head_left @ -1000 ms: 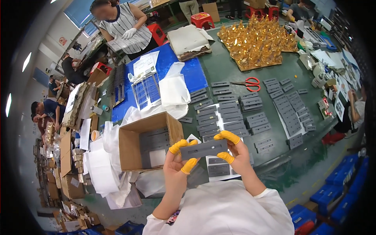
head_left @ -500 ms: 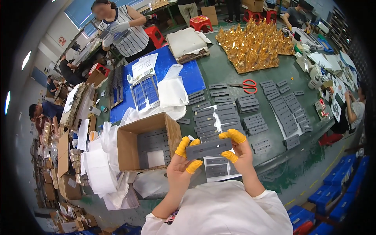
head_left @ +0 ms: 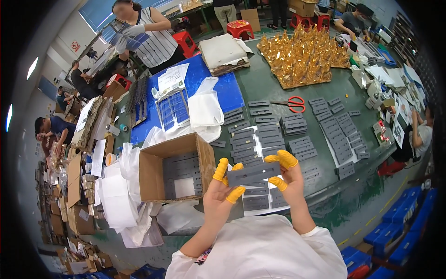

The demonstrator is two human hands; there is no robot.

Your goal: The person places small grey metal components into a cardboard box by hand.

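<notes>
A dark grey rectangular plate [head_left: 253, 175] with a narrow slot is held up between my two hands, above the near edge of the table. My left hand [head_left: 218, 195] grips its left end, yellow finger cots on the thumb and fingers. At the right end my right hand [head_left: 289, 179], also in yellow finger cots, pinches it. Similar grey plates [head_left: 244, 142] lie in rows on white sheets just beyond my hands. Left of them stands an open cardboard box [head_left: 204, 160] with more grey plates inside along its walls and a white sheet at the bottom.
Red-handled scissors [head_left: 296, 104] lie past the plates. Gold foil-wrapped pieces [head_left: 302, 60] crowd the far side of the green table. White plastic wrapping [head_left: 118, 200] heaps left of the box. Across the table a person in white gloves [head_left: 144, 37] handles flat plates.
Both hands still hold the grey plate, which has shifted slightly to the right. The gloved person across the table has raised the plates a little.
</notes>
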